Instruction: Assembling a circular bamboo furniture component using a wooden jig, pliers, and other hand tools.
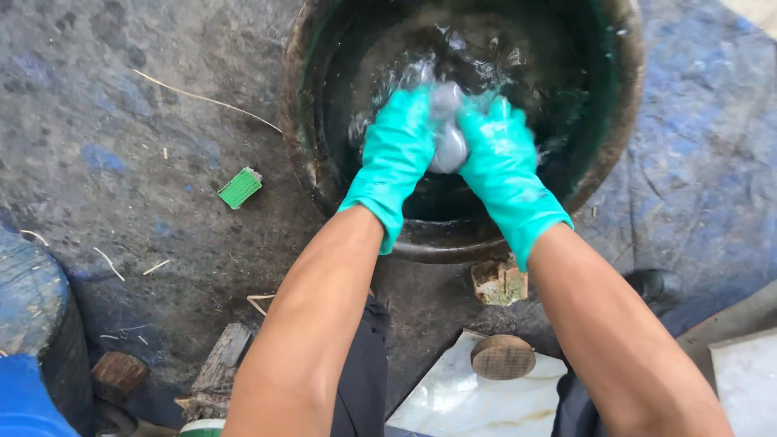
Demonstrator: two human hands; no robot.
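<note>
A small green ridged block (240, 188) lies on stained dark ground (121, 121). Nearer, a round wooden disc (502, 357) sits on a white marble slab (453, 400), beside wood scraps (217, 371).

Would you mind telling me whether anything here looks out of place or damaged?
A small green ridged block lies loose on the stained ground left of the basin, amid scattered splinters. Nothing else stands out.

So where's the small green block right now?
The green block lies on the dark ground, left of the round basin, apart from its rim and from the gloved left hand.
</note>
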